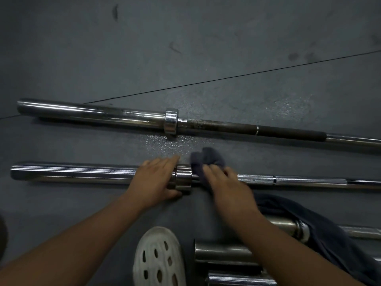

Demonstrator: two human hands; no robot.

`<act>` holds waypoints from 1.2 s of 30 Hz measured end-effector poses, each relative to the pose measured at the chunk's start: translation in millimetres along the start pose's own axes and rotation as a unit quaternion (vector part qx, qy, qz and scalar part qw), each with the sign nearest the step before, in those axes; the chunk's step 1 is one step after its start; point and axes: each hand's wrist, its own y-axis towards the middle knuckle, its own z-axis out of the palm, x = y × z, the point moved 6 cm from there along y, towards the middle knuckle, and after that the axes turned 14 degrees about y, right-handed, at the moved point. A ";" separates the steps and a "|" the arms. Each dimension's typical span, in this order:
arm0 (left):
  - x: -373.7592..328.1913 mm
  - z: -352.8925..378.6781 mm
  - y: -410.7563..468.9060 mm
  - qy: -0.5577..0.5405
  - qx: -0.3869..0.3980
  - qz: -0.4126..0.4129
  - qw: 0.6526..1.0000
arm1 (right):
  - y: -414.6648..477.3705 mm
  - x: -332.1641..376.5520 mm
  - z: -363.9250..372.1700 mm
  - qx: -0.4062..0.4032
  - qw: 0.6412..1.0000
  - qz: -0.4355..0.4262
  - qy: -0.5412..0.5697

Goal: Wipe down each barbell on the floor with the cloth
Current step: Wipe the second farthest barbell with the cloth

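Head-worn view, steeply downward, close.

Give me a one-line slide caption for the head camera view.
Right hand holds a dark cloth against a chrome barbell beside its collar, left hand resting on the sleeve.

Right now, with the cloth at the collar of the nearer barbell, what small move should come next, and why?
Probably slide the cloth rightward along the nearer barbell. The right hand grips it beside the collar, the left hand rests on the sleeve, and the knurled part extends further right.
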 end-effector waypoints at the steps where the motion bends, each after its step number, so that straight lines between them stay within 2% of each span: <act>1: -0.1 -0.1 -0.5 -0.001 -0.005 0.000 1.000 | -5.8 -26.7 -7.2 0.000 0.999 0.040 -0.008; 3: -1.7 1.5 -0.6 -0.002 -0.006 -0.003 1.000 | -19.2 -76.0 -25.1 -0.032 0.991 0.128 -0.024; 5: -4.7 2.5 2.4 0.007 0.006 -0.012 1.000 | -15.1 -70.3 -24.7 -0.061 0.986 0.153 -0.013; 9: -5.5 -0.4 2.4 0.011 0.014 -0.015 1.000 | -2.7 38.3 28.9 -0.057 0.997 0.007 0.060; 11: -2.4 0.1 2.4 0.012 0.011 -0.008 1.000 | -10.4 26.8 11.3 -0.062 0.995 -0.047 0.056; 12: -2.1 0.9 1.6 0.013 0.011 -0.004 1.000 | -15.0 -4.1 1.9 -0.058 0.997 -0.034 0.044; 14: -3.4 2.8 2.3 0.021 0.016 -0.003 1.000 | -28.3 -80.9 -19.2 -0.070 0.991 0.101 0.043; 15: -4.9 4.0 2.9 0.022 0.021 -0.006 1.000 | -34.0 -98.8 -26.0 -0.088 0.983 0.155 0.034; 16: -5.7 4.9 3.2 0.021 0.026 -0.012 0.999 | -33.5 -92.5 -26.7 -0.099 0.980 0.170 0.025; 18: -7.2 4.3 4.1 0.023 0.028 -0.011 0.999 | -19.4 -35.0 -5.5 -0.095 0.989 0.105 0.044; 20: -6.1 2.1 3.5 0.027 0.021 -0.001 0.999 | -12.3 23.3 21.6 -0.022 0.997 0.021 0.074; 22: -3.0 0.8 0.7 0.031 0.003 0.008 0.999 | -17.5 23.9 18.3 0.000 0.997 -0.030 0.067; 24: -2.9 0.8 -0.1 0.029 -0.002 0.018 0.999 | -30.7 -33.6 2.0 -0.024 0.998 0.014 0.055; 26: -4.4 3.4 1.0 0.026 0.006 0.014 1.000 | -46.2 -94.2 -10.2 -0.076 0.984 0.149 0.055; 27: -4.8 4.1 1.4 0.026 0.013 0.007 1.000 | -47.4 -96.3 -11.2 -0.090 0.978 0.184 0.049; 28: -5.7 4.8 2.2 0.028 0.019 0.005 0.999 | -40.8 -77.7 -8.2 -0.102 0.978 0.176 0.044; 29: -6.7 5.2 2.6 0.030 0.021 0.005 0.999 | -32.1 -48.1 -2.0 -0.113 0.984 0.129 0.052; 31: -6.2 3.5 3.3 0.029 0.015 0.003 0.999 | -19.4 13.4 23.0 -0.058 0.995 0.021 0.079; 32: -6.0 1.6 3.3 0.029 0.006 0.002 1.000 | -18.3 27.9 31.3 -0.020 0.996 -0.014 0.087; 33: -5.8 -0.7 3.6 0.031 -0.007 0.003 0.999 | -19.1 27.1 29.2 -0.016 0.996 -0.037 0.079; 35: -6.1 -4.5 4.1 0.038 -0.027 0.012 0.999 | -24.8 -7.0 13.0 -0.040 0.998 -0.028 0.047; 36: -5.6 -5.3 4.6 0.040 -0.025 0.015 0.999 | -28.8 -33.9 5.1 -0.071 0.997 0.015 0.040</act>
